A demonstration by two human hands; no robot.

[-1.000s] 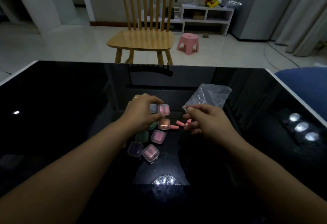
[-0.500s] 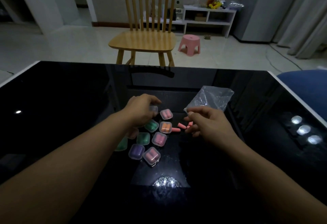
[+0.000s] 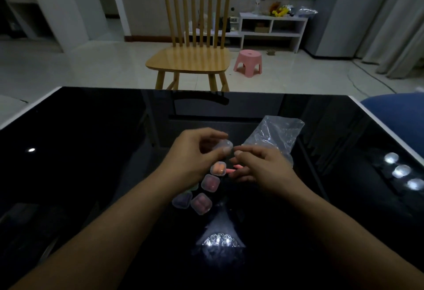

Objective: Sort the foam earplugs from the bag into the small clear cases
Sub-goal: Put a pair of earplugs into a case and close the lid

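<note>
A glossy black table (image 3: pixel 91 152) fills the foreground of a dim room, with a wooden chair (image 3: pixel 190 60) and a pink stool (image 3: pixel 249 62) on the tiled floor beyond it, and a crumpled clear plastic bag (image 3: pixel 277 133) lying just past the person's hands. The left hand (image 3: pixel 195 152) pinches a small clear case (image 3: pixel 223 146) above the table, while the right hand (image 3: pixel 259 167) reaches toward it with curled fingers; whether it holds anything cannot be told. Beneath the hands, a cluster of filled cases (image 3: pixel 210 183) rests beside a loose pink earplug (image 3: pixel 230 170).
</note>
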